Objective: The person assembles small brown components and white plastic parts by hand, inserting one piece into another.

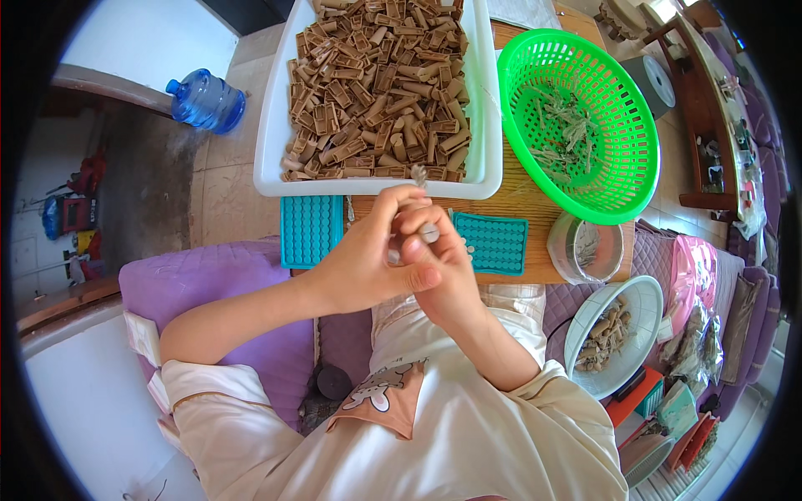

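Observation:
My two hands are close together over the table's near edge. The fingers of my left hand (363,238) are closed, and a small greyish, see-through piece (419,174) sticks up at their tips, too blurred to name. My right hand (447,271) is curled beside it, with a small whitish round-ended piece (428,232) between its fingers. More pale bits show between the hands, partly hidden by the fingers. A teal ridged tray (311,230) lies left of the hands, and a second teal tray (493,244) to their right.
A white tub (267,159) full of brown plastic pieces (384,92) stands beyond my hands. Right of it are a green basket (622,179) with clear pieces, a clear round container (566,250) and a pale bowl (639,367) of brown pieces. A blue water bottle (209,102) stands far left.

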Demonstrator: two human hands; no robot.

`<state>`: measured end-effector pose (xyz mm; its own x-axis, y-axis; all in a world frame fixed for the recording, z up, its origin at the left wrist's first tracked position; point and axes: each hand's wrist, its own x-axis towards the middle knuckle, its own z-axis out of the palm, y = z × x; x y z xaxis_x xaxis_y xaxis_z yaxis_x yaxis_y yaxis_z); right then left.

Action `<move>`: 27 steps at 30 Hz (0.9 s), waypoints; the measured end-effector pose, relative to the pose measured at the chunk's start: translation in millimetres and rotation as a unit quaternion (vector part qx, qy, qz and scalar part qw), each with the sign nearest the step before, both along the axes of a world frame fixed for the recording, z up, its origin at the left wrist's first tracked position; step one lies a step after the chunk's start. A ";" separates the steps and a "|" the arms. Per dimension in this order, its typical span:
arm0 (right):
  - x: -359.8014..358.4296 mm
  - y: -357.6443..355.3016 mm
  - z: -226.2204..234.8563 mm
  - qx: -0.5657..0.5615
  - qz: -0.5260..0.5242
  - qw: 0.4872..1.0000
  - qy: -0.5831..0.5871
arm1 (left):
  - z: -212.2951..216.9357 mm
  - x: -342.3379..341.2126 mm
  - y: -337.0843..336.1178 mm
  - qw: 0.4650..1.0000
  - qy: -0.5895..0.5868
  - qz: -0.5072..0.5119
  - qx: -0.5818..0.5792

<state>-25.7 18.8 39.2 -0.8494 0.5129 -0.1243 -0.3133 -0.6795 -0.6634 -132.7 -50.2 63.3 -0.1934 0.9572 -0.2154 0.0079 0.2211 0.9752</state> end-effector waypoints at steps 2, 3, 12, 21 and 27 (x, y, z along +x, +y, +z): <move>4.4 10.0 -6.5 -0.091 -0.016 0.996 -0.012 | -6.8 -5.5 2.6 1.000 0.007 0.007 -0.008; 8.9 15.5 -12.8 -0.090 -0.016 0.996 -0.012 | -9.2 -9.7 3.4 1.000 0.007 0.007 -0.007; 27.5 28.5 -5.4 -0.373 0.013 0.928 0.001 | 0.4 -7.6 8.7 0.921 0.338 -0.031 0.190; 18.7 6.3 3.4 -0.356 0.075 0.919 -0.149 | 1.8 -7.4 9.9 0.951 0.258 -0.091 0.143; 26.3 5.1 -18.2 -0.365 0.164 0.915 -0.051 | -0.1 -2.0 10.1 0.975 0.189 -0.081 0.088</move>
